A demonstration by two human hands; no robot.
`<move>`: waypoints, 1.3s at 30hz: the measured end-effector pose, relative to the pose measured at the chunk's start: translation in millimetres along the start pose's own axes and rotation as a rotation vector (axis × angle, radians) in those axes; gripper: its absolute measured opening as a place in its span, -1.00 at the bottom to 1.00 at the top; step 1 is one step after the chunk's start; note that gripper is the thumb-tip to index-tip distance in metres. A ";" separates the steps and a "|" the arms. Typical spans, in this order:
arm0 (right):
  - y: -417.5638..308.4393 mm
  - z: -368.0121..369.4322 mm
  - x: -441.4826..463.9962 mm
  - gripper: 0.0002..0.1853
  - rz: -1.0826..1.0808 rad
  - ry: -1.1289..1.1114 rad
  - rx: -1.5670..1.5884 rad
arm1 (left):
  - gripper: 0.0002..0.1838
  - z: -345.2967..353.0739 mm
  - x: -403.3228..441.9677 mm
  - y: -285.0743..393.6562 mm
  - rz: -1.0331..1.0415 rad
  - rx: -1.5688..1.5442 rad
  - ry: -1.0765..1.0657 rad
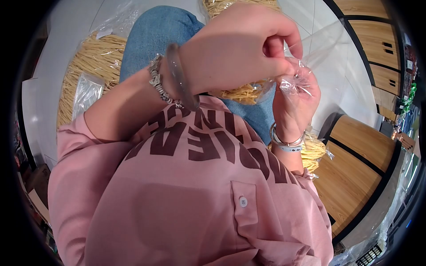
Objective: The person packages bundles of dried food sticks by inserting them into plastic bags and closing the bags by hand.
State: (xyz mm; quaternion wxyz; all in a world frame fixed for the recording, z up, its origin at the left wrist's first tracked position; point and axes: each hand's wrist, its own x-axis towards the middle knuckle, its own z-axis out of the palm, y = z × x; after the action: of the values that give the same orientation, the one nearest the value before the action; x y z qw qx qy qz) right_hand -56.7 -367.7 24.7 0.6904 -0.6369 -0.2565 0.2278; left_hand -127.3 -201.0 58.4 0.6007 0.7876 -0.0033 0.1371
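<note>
My left hand (248,42) reaches across from the left, fingers bent and thumb pressed down on gathered film of a clear plastic bag (326,48). Close under it, my right hand (296,99) is wrapped round the bunched neck of the same bag. Loose film fans out to the upper right of both hands. Below the wrists, over my lap, yellow dried strips (242,94) show through the bag; my left forearm hides part of them. What exactly the strips are I cannot tell.
Left of my jeans (153,37) lies a large clear bag of long tan strips (95,57), with a folded plastic piece (88,91) on it. Another such bag (222,6) is at the top. Yellow bundles (313,153) lie by my right forearm. Wooden cabinets (355,173) stand right.
</note>
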 end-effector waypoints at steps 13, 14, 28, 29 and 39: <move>4.6 2.6 1.2 -0.85 -0.118 0.046 0.005 | -0.71 0.7 -18.1 -12.0 0.030 -0.155 0.034; 3.5 2.3 1.7 -0.85 -0.117 0.032 -0.010 | -0.69 2.0 -20.3 -12.8 0.089 -0.062 0.073; 3.8 2.8 4.0 -0.86 -0.191 -0.024 -0.102 | -0.88 22.8 -13.1 -26.2 0.148 -0.263 0.223; 3.2 3.3 2.7 -0.86 -0.178 -0.032 -0.084 | -0.89 24.3 -12.1 -26.0 0.181 -0.231 0.268; 3.3 7.3 -1.9 -0.81 -0.113 0.064 0.043 | -0.90 21.3 -17.4 -28.2 0.369 0.271 0.333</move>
State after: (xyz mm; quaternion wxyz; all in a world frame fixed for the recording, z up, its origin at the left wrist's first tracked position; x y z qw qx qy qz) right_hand -62.9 -363.1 21.7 0.7237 -0.6132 -0.2649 0.1732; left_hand -134.8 -216.0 22.8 0.4472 0.8134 -0.0294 0.3709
